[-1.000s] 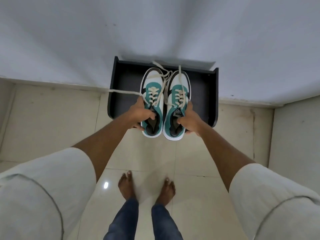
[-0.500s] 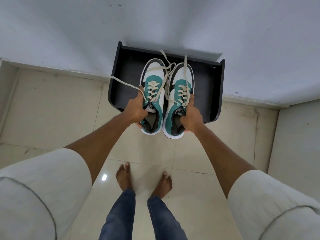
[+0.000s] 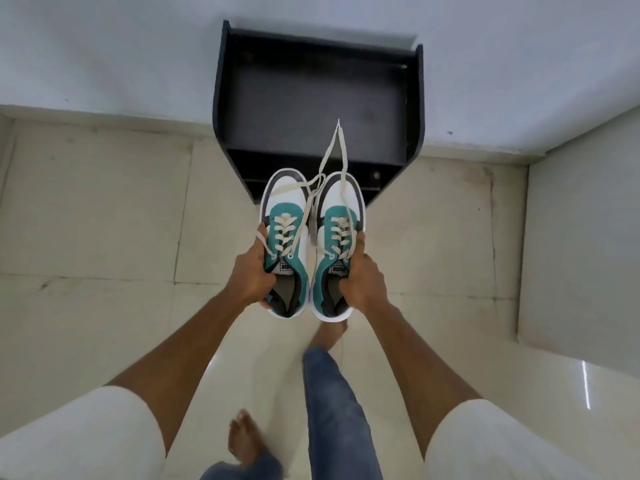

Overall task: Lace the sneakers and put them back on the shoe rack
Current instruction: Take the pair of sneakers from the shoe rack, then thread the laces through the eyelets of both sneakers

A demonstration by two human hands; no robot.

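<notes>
Two white, teal and dark grey sneakers with cream laces hang side by side in the air, toes pointing away from me. My left hand point(image 3: 250, 273) grips the left sneaker point(image 3: 287, 216) by its outer side near the collar. My right hand point(image 3: 362, 280) grips the right sneaker point(image 3: 341, 209) the same way. Loose cream lace ends point(image 3: 334, 148) trail forward from the toes over the front of the black shoe rack point(image 3: 414, 109). The rack stands against the wall just beyond the sneakers, its shelves bare.
Cream floor tiles spread to both sides of the rack. A white wall point(image 3: 104, 50) runs behind it, and a second wall face point(image 3: 581, 237) closes in on the right. My bare feet point(image 3: 242, 441) and jeans legs are below the sneakers.
The sneakers were held over the rack's top shelf; now they are pulled back toward me and sit lower in front of it. The long lace end at the left has dropped. My feet have shifted.
</notes>
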